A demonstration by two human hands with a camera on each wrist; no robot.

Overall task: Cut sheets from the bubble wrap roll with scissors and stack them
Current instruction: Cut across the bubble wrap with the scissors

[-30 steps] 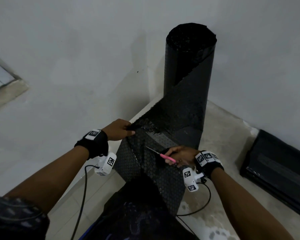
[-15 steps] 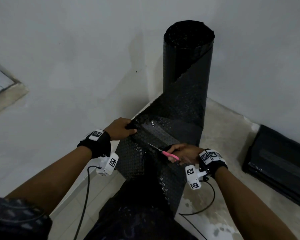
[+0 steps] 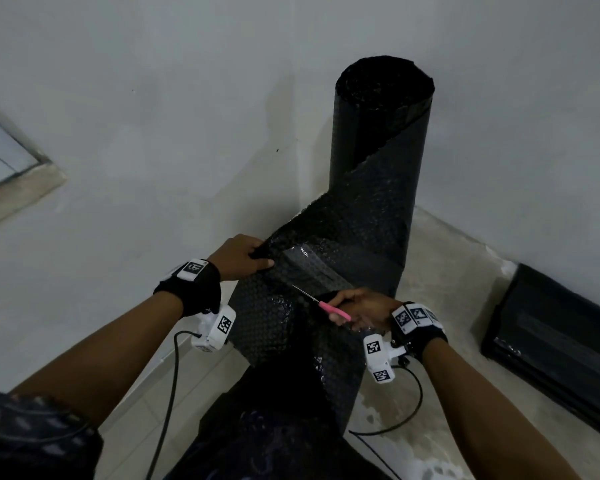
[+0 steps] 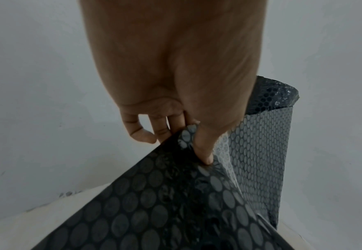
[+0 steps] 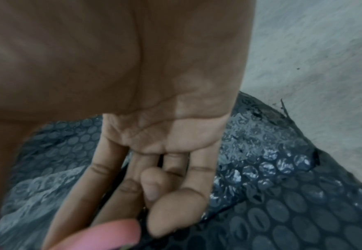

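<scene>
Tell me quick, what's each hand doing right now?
Left hand: fingers pinch the edge of the bubble wrap.
Right hand: fingers grip the pink scissors.

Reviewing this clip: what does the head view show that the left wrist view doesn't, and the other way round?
Only the head view shows the right hand gripping the pink-handled scissors, blades pointing across the pulled-out sheet, and a dark flat bundle lying on the floor by the wall. Only the left wrist view shows the grip up close: the thumb presses the sheet's edge against the fingers, with the bubble pattern plain. Both show the left hand holding the bubble wrap sheet and the upright roll behind it.
</scene>
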